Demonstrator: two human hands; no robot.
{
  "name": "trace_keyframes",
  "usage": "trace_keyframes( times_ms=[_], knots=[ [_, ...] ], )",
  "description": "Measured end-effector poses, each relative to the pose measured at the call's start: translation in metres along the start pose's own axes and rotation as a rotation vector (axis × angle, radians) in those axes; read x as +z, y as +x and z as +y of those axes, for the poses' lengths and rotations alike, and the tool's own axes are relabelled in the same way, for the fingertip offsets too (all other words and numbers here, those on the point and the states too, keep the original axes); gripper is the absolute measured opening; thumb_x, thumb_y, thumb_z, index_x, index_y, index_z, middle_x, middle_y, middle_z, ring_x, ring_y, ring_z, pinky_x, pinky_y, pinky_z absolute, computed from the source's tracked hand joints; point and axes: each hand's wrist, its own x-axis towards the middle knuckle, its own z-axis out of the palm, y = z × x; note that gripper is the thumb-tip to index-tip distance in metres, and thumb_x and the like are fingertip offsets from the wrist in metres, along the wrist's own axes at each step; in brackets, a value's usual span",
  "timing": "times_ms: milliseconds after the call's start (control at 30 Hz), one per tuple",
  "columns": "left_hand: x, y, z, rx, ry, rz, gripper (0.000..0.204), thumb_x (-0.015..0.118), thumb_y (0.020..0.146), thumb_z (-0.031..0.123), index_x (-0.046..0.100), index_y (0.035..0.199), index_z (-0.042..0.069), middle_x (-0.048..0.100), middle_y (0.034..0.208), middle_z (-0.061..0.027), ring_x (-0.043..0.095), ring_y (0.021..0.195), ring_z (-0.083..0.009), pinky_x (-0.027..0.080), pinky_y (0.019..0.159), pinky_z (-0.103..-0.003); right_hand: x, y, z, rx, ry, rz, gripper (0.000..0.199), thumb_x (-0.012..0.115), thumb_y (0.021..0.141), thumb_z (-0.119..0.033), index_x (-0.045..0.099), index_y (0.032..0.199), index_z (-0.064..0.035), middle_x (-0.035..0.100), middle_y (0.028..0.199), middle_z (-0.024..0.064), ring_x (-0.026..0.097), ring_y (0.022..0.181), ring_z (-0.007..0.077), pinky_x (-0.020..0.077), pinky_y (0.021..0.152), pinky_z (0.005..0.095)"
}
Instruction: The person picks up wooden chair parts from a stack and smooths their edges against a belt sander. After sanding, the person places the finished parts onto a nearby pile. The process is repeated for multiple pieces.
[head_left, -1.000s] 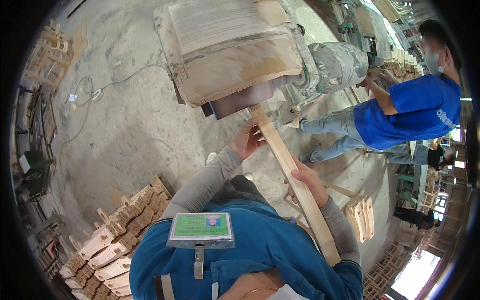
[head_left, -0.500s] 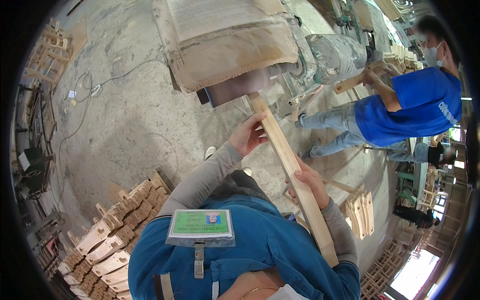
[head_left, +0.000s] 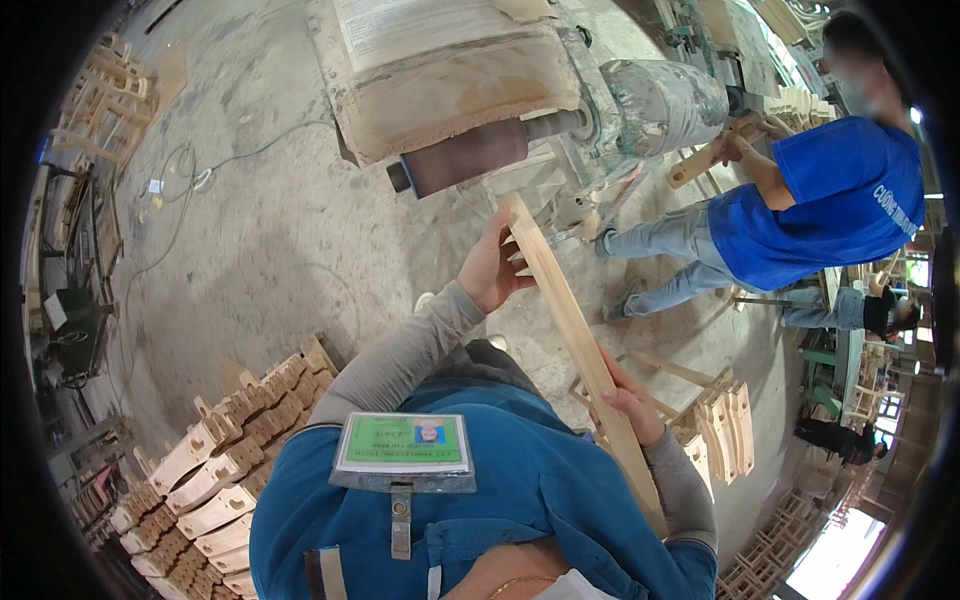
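A long, pale wooden bar [head_left: 568, 310] slants from the machine's front down toward my right forearm. Close to its far end, my left hand [head_left: 492, 262] grips it from the left side, fingers curled underneath. My right hand [head_left: 630, 402] is wrapped around its lower half, the thumb on top. Beyond the far tip is the dark reddish-brown sanding drum [head_left: 468, 158] of a dusty machine; a gap shows between drum and wood. The lowest part of the bar lies close to my right sleeve.
A worn guard [head_left: 450, 95] covers the drum's back, beside a dusty motor [head_left: 665, 105]. Stacked curved wooden pieces [head_left: 215, 480] stand at lower left, more wooden parts [head_left: 722, 430] at right. A co-worker in a blue shirt [head_left: 840, 200] holds a wooden piece [head_left: 695, 165]. A cable [head_left: 250, 155] crosses the floor.
The bar's far end has come away from the drum, so more of the drum shows. My left hand has shifted slightly toward the bar's tip; both hands keep their hold.
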Motion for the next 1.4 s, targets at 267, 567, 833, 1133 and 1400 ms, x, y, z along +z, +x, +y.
trace_keyframes(
  times_ms=[267,567,833,1133,1400],
  knots=[
    [-0.022,0.027,0.01,-0.017,0.041,-0.171,0.04,0.063,0.079,0.031,0.05,0.105,0.003,0.055,0.101,-0.0105,0.057,0.093,-0.0238,0.047,0.085,-0.039,0.029,0.056,-0.068,0.164,0.196,0.026,0.068,0.049,0.08,-0.029,0.022,0.142,-0.0164,0.049,0.082,0.009,0.052,0.052,0.0137,0.0441,0.042,0.0248],
    [-0.034,0.05,0.032,-0.023,-0.027,-0.149,0.033,0.062,0.08,0.03,0.051,0.102,0.008,0.054,0.095,-0.0068,0.056,0.088,-0.0205,0.048,0.081,-0.038,0.042,0.09,-0.086,0.2,0.203,0.051,0.068,0.051,0.081,-0.027,0.021,0.142,-0.0192,0.048,0.079,0.0078,0.05,0.05,0.0133,0.0434,0.041,0.0249],
    [-0.034,0.047,0.024,-0.016,0.038,-0.173,0.032,0.062,0.081,0.031,0.051,0.1,0.009,0.055,0.094,-0.0064,0.057,0.089,-0.021,0.047,0.08,-0.036,0.04,0.08,-0.077,0.123,0.168,0.067,0.066,0.05,0.082,-0.027,0.023,0.141,-0.0153,0.049,0.075,0.0061,0.049,0.047,0.0116,0.0415,0.041,0.0238],
    [-0.012,0.004,-0.011,-0.012,0.027,-0.193,0.034,0.059,0.082,0.027,0.051,0.106,0.005,0.057,0.103,-0.0085,0.057,0.099,-0.0239,0.046,0.087,-0.039,0.005,0.031,-0.035,0.0,-0.109,0.031,0.061,0.051,0.083,-0.018,0.029,0.138,-0.0061,0.044,0.127,0.0071,0.044,0.109,0.0122,0.0336,0.092,0.0238],
    [-0.036,0.034,-0.018,-0.053,-0.187,-0.289,0.041,0.06,0.082,0.026,0.047,0.114,0.005,0.057,0.106,-0.0088,0.058,0.095,-0.0233,0.05,0.084,-0.039,0.002,0.058,-0.041,-0.17,-0.467,0.084,0.063,0.06,0.081,-0.022,0.034,0.136,-0.0072,0.049,0.126,0.0167,0.048,0.111,0.017,0.0358,0.093,0.0273]
  ],
)
